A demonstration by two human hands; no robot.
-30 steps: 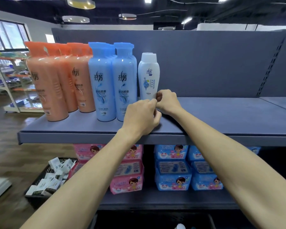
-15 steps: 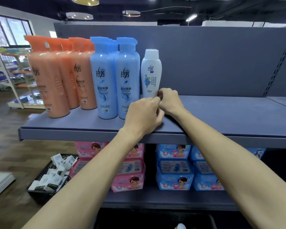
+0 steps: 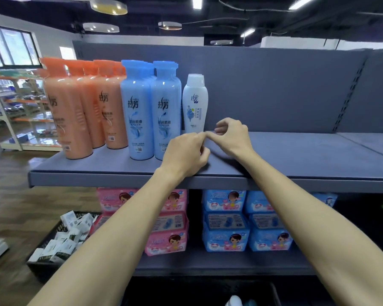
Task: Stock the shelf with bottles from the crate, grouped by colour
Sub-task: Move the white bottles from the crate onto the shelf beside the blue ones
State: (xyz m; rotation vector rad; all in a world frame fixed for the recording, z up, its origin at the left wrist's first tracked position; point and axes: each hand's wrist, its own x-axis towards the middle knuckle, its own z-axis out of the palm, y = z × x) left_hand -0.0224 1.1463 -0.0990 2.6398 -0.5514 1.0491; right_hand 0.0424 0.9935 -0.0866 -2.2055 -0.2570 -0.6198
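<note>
White bottle upright on shelf just right of blue bottles, orange bottles far left, left hand and right hand loosely curled, holding nothing, fingertips meeting before the bottle

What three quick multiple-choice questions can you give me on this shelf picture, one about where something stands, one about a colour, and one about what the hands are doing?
1. Where does the white bottle stand?
A. Just right of the blue bottles
B. Left of the orange bottles
C. On the lower shelf

2. What colour are the bottles at the left end of the top shelf?
A. Green
B. Orange
C. Black

3. What are the hands holding?
A. The left hand grips a blue bottle
B. The right hand grips the white bottle
C. Neither hand holds a bottle

Answers: 1 A, it stands beside the right blue bottle. 2 B, orange bodies and caps fill that end. 3 C, both hands hover in front of the white bottle with loosely curled fingers that grip nothing.
</note>
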